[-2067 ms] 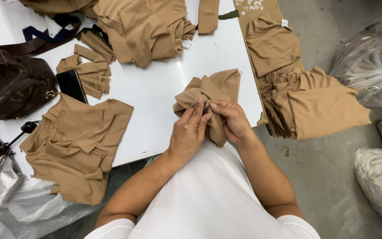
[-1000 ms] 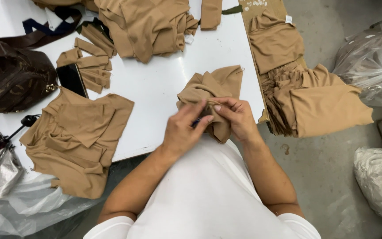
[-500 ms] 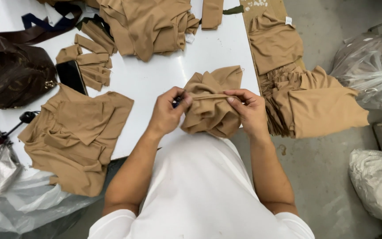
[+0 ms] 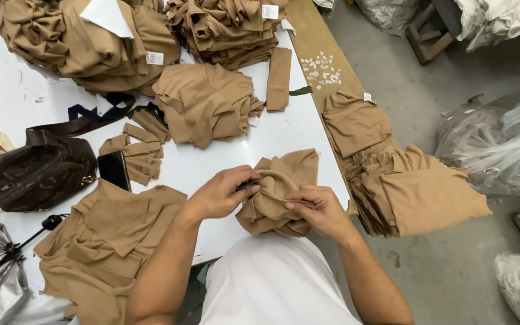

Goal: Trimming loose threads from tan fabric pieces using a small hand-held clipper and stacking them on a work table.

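Head camera looks down on a bunched tan garment (image 4: 281, 198) at the near edge of the white table (image 4: 308, 129), held between both hands. Left hand (image 4: 221, 192), at nine o'clock of the bundle, has its fingers closed on a small dark tool and the fabric's curved edge; right hand (image 4: 320, 210), at four o'clock, pinches the same edge. Half a second ago the hands were spread to either side of the bundle; now they sit closer together. More of the table's far end has come into view, showing stacks of tan pieces (image 4: 91, 42) at eleven o'clock. A brown bag (image 4: 31, 174) and a black phone (image 4: 114, 170) lie at nine o'clock, folded tan cloth (image 4: 416, 192) at three, over a grey concrete floor (image 4: 440, 265).
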